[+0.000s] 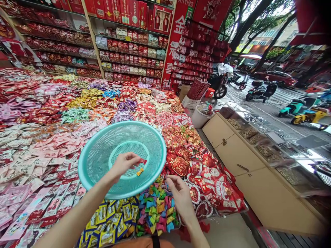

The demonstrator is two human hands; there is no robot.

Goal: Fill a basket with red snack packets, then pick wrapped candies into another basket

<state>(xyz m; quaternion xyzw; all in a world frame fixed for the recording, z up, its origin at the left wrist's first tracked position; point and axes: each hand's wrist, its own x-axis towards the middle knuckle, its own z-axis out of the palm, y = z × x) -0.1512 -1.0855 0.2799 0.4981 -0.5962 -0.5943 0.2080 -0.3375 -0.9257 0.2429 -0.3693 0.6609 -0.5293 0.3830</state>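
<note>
A round turquoise plastic basket (95, 172) with mesh walls rests on the spread of packets in front of me. Inside its rim reaches my left hand (124, 164), fingers pinched at a small red wrapped candy (142, 161). Just below that hand, a small orange-yellow wrapped candy (140, 172) lies in the basket. My right hand (180, 196) is outside the basket's right edge, above the colourful twist-wrapped candies (157, 210) and beside the red packets. Its thumb and fingers are bent together; what they hold, if anything, I cannot make out. Yellow-and-blue wrapped sweets (108, 224) lie in front of the basket.
Pink and white packets (38, 162) cover the left side. Red heart-shaped packets (178, 163) lie to the right. Shelves of red boxes (126, 13) stand behind. A cardboard-coloured cabinet (253, 186), a white bucket (200, 117) and parked scooters (262, 91) are on the right.
</note>
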